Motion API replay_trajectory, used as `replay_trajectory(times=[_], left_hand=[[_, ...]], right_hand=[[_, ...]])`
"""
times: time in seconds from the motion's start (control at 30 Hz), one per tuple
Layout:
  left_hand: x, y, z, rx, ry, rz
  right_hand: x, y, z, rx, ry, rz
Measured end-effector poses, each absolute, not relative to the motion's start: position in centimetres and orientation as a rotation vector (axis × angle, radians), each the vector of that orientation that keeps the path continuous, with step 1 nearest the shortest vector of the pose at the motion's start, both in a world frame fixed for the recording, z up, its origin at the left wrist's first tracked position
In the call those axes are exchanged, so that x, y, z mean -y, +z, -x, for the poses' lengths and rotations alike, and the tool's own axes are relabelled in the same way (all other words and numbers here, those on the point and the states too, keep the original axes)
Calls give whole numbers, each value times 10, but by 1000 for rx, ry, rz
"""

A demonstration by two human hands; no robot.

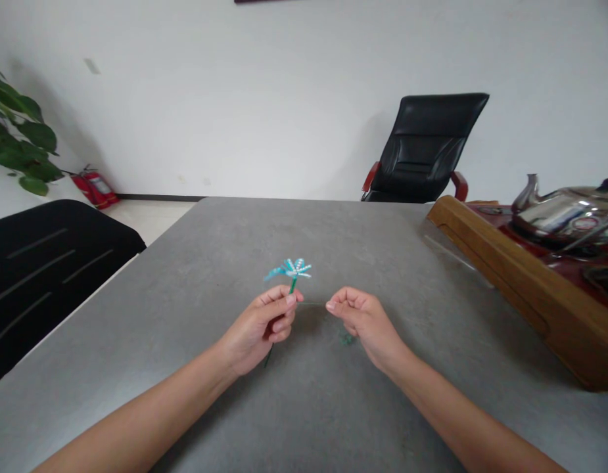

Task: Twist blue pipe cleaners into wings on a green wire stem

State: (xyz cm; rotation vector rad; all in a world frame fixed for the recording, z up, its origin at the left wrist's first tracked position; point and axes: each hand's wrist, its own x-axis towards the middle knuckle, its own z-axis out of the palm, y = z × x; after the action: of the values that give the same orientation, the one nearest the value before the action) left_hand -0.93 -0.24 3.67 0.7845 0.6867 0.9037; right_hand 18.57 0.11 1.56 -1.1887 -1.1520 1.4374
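Between its thumb and fingers, my left hand grips the green stem of an artificial flower with light blue and white looped petals. The flower head stands above the fingers and the stem's lower end shows below the hand. To the right, my right hand pinches a thin green thread, which runs taut across the gap to the stem at my left fingers. A small tangle of green thread shows just below my right hand, partly hidden by it.
The grey table lies under both hands. A wooden tea tray with a metal kettle stands at the right. Behind the table is a black office chair; another black chair, a plant and a fire extinguisher are at the left.
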Motion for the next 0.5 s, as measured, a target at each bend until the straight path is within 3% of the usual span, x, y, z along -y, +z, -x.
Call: replay_trajectory(times=[0.23, 0.5], left_hand=[[0, 37, 10, -724, 1047, -788], [0, 38, 12, -762, 982, -837]], right_hand=[[-9, 20, -199, 1231, 1352, 1254], [-23, 16, -220, 1598, 1143, 1265]])
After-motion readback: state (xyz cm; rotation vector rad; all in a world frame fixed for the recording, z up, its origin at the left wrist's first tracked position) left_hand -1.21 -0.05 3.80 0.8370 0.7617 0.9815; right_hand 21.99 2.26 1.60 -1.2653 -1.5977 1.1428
